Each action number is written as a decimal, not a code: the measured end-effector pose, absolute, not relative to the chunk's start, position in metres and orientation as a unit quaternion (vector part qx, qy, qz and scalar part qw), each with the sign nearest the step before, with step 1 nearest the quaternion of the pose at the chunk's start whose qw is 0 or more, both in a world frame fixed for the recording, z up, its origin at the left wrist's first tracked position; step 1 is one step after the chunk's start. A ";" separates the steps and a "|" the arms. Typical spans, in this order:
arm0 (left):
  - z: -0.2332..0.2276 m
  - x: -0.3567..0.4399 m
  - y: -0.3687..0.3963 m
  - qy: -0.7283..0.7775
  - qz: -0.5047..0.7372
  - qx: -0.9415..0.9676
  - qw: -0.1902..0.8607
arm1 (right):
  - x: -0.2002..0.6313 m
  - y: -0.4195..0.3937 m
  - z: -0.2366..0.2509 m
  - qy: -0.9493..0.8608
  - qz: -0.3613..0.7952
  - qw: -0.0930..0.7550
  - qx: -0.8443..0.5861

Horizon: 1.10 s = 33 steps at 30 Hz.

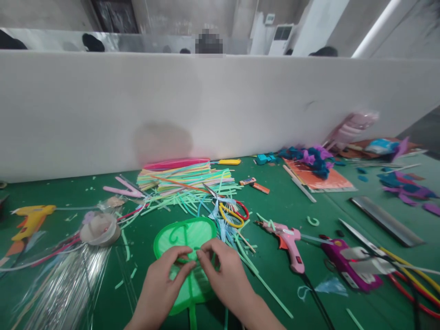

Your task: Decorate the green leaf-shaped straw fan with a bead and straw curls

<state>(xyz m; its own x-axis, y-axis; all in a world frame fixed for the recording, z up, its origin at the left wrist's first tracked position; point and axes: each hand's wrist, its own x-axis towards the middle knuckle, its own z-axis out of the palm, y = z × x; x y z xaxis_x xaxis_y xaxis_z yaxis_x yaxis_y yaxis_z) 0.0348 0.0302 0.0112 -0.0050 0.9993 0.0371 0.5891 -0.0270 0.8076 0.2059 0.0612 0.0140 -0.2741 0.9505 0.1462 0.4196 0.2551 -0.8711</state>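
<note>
A green fan-shaped piece [202, 228] with a raised rim, a centre stem and a curled green strip lies in front of me on the table. Over its middle, my left hand [164, 280] and my right hand [225, 271] come close together, thumbs and forefingers pinched. Between the fingertips shows a small green strip [193, 255], mostly hidden by the fingers. Just beyond the fan lie yellow- and red-handled scissors [232, 215] on a light blue tassel [224, 230]. A pink glue gun [287, 238] rests to the right.
Behind the fan is a heap of pastel strips [185, 181]. A yellow glue gun [32, 220], a plastic cup [101, 230] and clear wrap [74, 284] lie left. At right are larger scissors [360, 236], a purple power strip [354, 266] and a metal ruler-like bar [387, 220]. A white partition [220, 105] stands behind.
</note>
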 end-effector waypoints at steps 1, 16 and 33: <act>0.011 0.032 0.031 0.621 0.329 0.643 0.306 | 0.206 0.063 0.013 -0.701 0.372 0.363 -0.488; 0.001 0.002 0.066 0.624 0.265 0.715 0.170 | 0.216 0.079 -0.003 -0.694 0.318 0.359 -0.537; 0.010 0.009 0.119 0.620 0.250 0.714 0.210 | 0.219 0.086 -0.009 -0.580 0.495 0.378 -0.525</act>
<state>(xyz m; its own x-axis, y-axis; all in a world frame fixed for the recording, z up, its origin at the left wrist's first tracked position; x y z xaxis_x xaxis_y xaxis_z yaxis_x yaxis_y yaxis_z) 0.0093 0.1189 0.0096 0.1076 0.9895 0.0960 0.7795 -0.1439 0.6096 0.2190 0.0864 -0.0091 -0.1636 0.9832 -0.0813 0.2356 -0.0411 -0.9710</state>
